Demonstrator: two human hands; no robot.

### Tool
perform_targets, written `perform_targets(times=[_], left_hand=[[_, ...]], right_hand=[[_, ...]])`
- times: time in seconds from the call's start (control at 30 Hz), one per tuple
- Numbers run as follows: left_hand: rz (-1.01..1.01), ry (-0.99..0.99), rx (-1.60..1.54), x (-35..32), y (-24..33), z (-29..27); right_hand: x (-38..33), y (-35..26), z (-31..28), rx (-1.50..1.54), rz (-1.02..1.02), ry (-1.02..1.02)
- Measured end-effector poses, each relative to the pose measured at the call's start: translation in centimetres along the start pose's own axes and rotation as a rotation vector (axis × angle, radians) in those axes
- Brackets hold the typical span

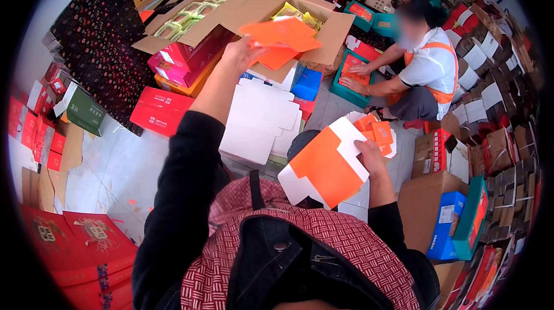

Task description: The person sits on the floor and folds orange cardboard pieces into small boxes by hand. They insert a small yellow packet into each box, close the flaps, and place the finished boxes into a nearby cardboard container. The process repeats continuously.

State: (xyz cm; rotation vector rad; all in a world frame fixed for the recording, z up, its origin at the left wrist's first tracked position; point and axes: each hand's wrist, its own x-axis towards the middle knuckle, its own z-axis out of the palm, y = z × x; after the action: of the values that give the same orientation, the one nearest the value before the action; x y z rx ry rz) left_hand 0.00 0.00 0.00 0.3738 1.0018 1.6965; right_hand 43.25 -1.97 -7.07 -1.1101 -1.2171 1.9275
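Observation:
My left hand (238, 56) reaches forward and pinches the left end of a bright orange card (283, 32), slightly blurred. The card is over the near side of an open brown carton (337, 36), above another orange piece (274, 56). Yellow packets (313, 20) show inside the carton. Nearer my body, my right hand (371, 157) grips a flat orange-and-white die-cut carton blank (328, 166) by its right edge, thumb on top. Behind that hand lie small folded orange pieces (380, 132). A stack of white flat cardboard sheets (259, 115) sits between my two arms.
Left of the carton stands another open carton (196, 19) with green-trimmed packs, on pink boxes. A co-worker (427, 68) crouches at right, hands on a teal-edged box (351, 98). Red boxes (86, 252) fill the lower left; bundled flat boxes (502, 160) line the right.

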Motion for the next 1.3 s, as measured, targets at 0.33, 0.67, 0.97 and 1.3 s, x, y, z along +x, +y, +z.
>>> perform_targets(times=[0.33, 0.67, 0.97, 1.3], left_hand=[[-0.400, -0.502, 0.441, -14.8, -12.7, 0.9], [-0.177, -0.301, 0.576, -19.2, -13.1, 1.6], [-0.045, -0.271, 0.639, -20.5, -13.2, 2.2], [0.935, -0.028, 1.418, -21.1, -13.6, 2.5]], right_hand=[[1.2, -4.0, 3.9, -0.009, -0.138, -0.117], [-3.9, -7.3, 8.8, -1.053, -1.262, 0.281], [-4.2, -4.1, 10.1, -1.081, -0.873, 0.059], [-3.6, -4.6, 9.7, -1.004, -0.513, -0.306]])
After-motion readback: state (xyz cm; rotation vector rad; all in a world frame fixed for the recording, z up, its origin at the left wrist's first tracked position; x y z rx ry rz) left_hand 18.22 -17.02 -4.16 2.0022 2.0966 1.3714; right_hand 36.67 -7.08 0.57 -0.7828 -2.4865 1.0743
